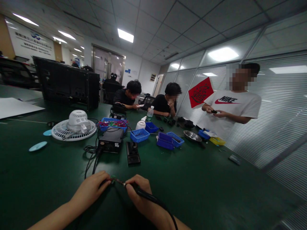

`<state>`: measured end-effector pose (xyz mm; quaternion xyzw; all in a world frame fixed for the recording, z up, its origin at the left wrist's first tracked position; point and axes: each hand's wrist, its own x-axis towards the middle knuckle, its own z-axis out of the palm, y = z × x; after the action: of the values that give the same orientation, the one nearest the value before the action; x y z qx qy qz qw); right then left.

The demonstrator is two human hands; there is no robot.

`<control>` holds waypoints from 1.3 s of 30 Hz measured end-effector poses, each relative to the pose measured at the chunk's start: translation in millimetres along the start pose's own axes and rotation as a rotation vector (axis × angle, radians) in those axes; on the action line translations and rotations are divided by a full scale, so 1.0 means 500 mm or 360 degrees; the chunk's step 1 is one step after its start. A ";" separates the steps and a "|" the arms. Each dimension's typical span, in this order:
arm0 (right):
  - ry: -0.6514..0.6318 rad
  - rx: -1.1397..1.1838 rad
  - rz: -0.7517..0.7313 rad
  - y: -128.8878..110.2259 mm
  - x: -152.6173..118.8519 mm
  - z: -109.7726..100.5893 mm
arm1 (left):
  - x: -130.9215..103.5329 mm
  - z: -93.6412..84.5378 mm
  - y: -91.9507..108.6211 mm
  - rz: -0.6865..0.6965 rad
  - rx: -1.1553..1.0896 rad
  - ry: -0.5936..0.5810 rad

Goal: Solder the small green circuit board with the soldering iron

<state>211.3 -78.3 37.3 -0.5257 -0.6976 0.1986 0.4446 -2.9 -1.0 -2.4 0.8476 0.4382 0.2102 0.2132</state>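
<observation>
Head view | Left hand (92,189) pinches a small green piece (113,177) just above the worktop (206,188), between the hands, nearer the left | Right hand (142,204) grips a black corded pen-shaped tool (150,196), slanting up-left, tip towards the piece.

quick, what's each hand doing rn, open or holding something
Left hand: closed, pinching a small green piece.
Right hand: closed around a black soldering iron.

Bare L hand (95,187) & R hand (141,193)
</observation>
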 end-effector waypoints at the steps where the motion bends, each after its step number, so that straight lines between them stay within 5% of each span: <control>1: -0.0005 0.0002 -0.0003 -0.001 0.000 0.000 | 0.000 0.000 0.000 0.0000 0.0005 -0.0001; 39: -0.0055 0.0109 0.0075 0.009 0.005 -0.005 | -0.001 -0.007 0.013 -0.0029 0.0072 0.0022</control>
<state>215.9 -74.8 36.1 -0.5229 -0.6854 0.2417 0.4454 -0.9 -4.1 4.0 0.8466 0.4520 0.2041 0.1930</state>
